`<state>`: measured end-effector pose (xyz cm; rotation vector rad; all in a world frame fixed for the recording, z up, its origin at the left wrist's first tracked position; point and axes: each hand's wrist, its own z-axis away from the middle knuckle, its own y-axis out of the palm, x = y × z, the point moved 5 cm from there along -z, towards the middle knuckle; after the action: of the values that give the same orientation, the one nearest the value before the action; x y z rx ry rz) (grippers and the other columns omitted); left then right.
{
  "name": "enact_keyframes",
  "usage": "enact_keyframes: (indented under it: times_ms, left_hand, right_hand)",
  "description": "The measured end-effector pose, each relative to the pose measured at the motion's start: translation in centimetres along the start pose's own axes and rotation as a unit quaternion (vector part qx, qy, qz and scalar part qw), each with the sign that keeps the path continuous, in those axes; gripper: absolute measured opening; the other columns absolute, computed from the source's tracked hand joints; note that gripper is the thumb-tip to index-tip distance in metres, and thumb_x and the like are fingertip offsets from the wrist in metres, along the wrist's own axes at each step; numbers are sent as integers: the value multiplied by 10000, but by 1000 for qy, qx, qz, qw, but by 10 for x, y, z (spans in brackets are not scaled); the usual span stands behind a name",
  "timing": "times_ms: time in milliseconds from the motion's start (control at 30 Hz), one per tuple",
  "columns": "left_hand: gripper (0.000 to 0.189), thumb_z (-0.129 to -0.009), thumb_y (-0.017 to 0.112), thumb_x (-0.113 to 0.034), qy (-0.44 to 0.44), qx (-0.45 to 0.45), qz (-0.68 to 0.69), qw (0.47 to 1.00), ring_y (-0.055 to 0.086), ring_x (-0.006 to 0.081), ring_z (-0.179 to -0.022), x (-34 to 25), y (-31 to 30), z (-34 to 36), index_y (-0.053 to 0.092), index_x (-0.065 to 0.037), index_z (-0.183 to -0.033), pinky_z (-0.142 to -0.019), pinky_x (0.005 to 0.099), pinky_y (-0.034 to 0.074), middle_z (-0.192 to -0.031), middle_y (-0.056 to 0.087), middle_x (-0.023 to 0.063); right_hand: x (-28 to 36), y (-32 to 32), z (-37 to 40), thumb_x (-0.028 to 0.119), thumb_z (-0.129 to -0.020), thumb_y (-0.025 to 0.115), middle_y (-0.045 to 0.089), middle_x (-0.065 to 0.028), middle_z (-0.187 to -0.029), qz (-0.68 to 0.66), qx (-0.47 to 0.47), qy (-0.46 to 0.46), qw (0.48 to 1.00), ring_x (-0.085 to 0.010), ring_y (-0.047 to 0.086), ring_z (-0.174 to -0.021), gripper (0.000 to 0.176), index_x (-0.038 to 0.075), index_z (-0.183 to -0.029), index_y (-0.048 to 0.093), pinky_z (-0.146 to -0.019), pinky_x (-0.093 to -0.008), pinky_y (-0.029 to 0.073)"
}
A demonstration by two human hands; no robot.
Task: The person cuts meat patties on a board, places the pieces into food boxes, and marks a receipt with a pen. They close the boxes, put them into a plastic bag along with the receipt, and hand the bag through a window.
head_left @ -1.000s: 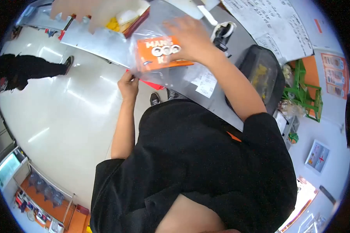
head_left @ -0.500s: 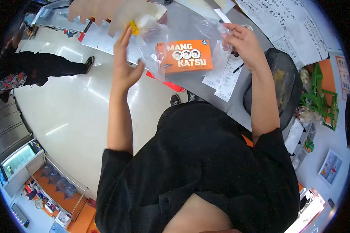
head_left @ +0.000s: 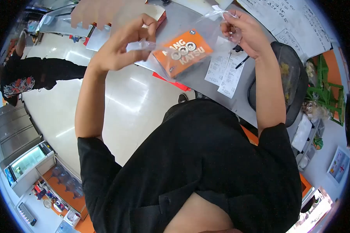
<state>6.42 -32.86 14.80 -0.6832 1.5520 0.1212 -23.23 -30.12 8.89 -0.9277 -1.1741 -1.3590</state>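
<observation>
An orange box lettered "MANG KATSU" sits tilted inside a clear plastic bag at the edge of the grey counter. My left hand is left of the box, its thumb and fingers closed on the bag's side. On the other side my right hand pinches the bag's upper corner, where white plastic is gathered. Printed receipts lie on the counter just right of the box, with a black pen on them.
A black bag rests on the counter beside my right forearm. Handwritten sheets are at the far right. A person in black stands on the left. Green racks are at the right wall.
My left hand has gone from spread fingers to a closed grip on the bag. The box has turned anticlockwise, and the yellow item behind the bag is no longer visible.
</observation>
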Motion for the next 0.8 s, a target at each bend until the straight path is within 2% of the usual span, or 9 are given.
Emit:
enact_keyframes:
  times_ms: [100, 200, 333, 367, 467, 500, 567, 667, 800]
  left_hand:
    - [386, -708, 690, 104, 90, -17, -127, 988, 623, 152, -830, -12, 3, -1, 544, -31, -1039, -682, 266, 485, -950, 616, 50]
    - [383, -744, 709, 111, 137, 15, -216, 967, 633, 149, -857, -15, 24, -11, 571, -25, -1074, -678, 266, 499, -1055, 639, 60]
    - [345, -777, 762, 26, 103, -154, -85, 979, 611, 100, -865, -12, 25, -30, 599, -30, -1076, -634, 261, 524, -1100, 641, 43]
    - [473, -767, 817, -69, 92, -193, -93, 972, 633, 139, -933, -4, 16, -27, 567, -40, -1168, -764, 305, 552, -1186, 613, 74]
    - [630, -742, 840, -83, 157, -269, -92, 946, 665, 229, -1000, 8, -3, -8, 514, -63, -1281, -840, 346, 531, -1367, 551, 166]
    - [867, -646, 931, -285, 194, -273, -44, 941, 594, 239, -1127, 18, -8, -1, 470, -21, -1331, -988, 403, 483, -1326, 548, 134]
    - [1136, -516, 967, -388, 126, -232, -169, 949, 505, 302, -1257, 63, 9, 6, 381, 1, -1407, -1088, 436, 379, -1408, 484, 171]
    - [1426, -307, 989, -469, -38, -102, -121, 987, 346, 356, -1406, 128, 72, 2, 328, 36, -1466, -1177, 441, 241, -1467, 442, 200]
    - [1212, -411, 919, -365, -92, -78, -90, 989, 410, 325, -1300, 165, 115, -18, 366, 42, -1410, -1090, 418, 305, -1404, 479, 191]
  right_hand:
    - [11, 2, -10, 200, -946, 660, 609, -51, -866, -69, 96, -77, 990, -107, 577, -767, 310, 31, -1176, 538, -661, -252, 447]
    - [23, 68, 2, 115, -867, 681, 650, -145, -985, -6, 117, -107, 987, -202, 649, -890, 451, -21, -1263, 512, -793, -320, 510]
    - [-20, 140, 3, 76, -869, 716, 634, -74, -873, 101, 110, -231, 961, -128, 633, -839, 478, 32, -1297, 508, -772, -268, 514]
    - [-25, 141, 1, 71, -856, 721, 642, -87, -877, 78, 88, -218, 969, -133, 640, -815, 497, 32, -1302, 506, -753, -271, 524]
    - [-34, 139, 3, 96, -818, 742, 672, -146, -914, -55, 39, -95, 993, -147, 661, -701, 517, 31, -1278, 516, -642, -275, 548]
    - [-29, 127, 4, 82, -818, 718, 666, -133, -896, -42, -10, -81, 996, -128, 649, -677, 468, 29, -1246, 536, -591, -278, 547]
    - [-20, 117, 0, 70, -816, 701, 659, -107, -854, -66, 14, -98, 993, -118, 644, -699, 413, 30, -1202, 562, -613, -270, 543]
    - [-25, 134, -7, 45, -863, 655, 629, -22, -810, -49, 57, -167, 983, -67, 551, -649, 299, 44, -1152, 577, -638, -237, 499]
    - [-76, 168, -14, 39, -855, 632, 592, 15, -786, 88, 49, -287, 953, -60, 519, -668, 226, 49, -1078, 596, -705, -250, 459]
